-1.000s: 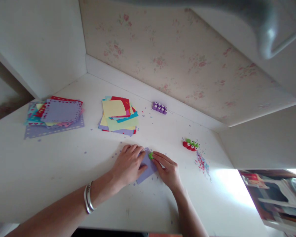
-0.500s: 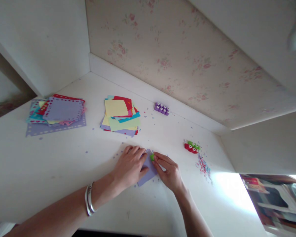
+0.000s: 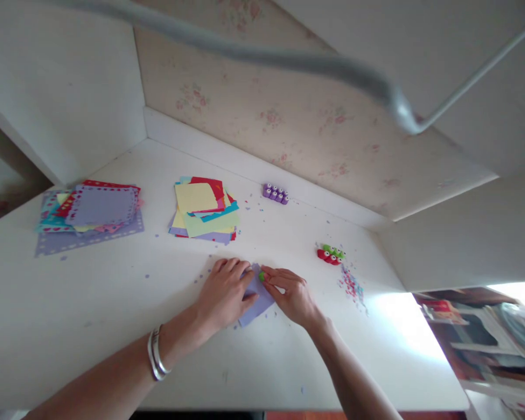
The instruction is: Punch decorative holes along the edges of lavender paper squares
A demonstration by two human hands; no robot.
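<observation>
My left hand (image 3: 228, 291) lies palm down on a light purple paper sheet (image 3: 258, 309), fingers flat and thumb apart, at the sheet's left side. From the right, my right hand (image 3: 291, 291) pinches a small green piece (image 3: 263, 276) between thumb and fingers, at the sheet's upper right edge. Its exact kind is too small to make out. Small purple bits lie about the sheet and both hands. On my left wrist is a silver bangle (image 3: 155, 353).
Decorated paper sheets (image 3: 107, 205) lie stacked at the left, and plain coloured papers (image 3: 199, 198) at the back middle. Purple pieces with eye-like tops (image 3: 275, 193) stand by the wall, green and red ones (image 3: 331, 255) to the right. Coloured paper bits (image 3: 352, 286) form a pile. A grey cable-like strip (image 3: 245, 52) crosses above.
The view has shifted, and the grey strip now crosses the top. My right hand still pinches the green piece at the sheet's edge; my left hand stays on the paper.
</observation>
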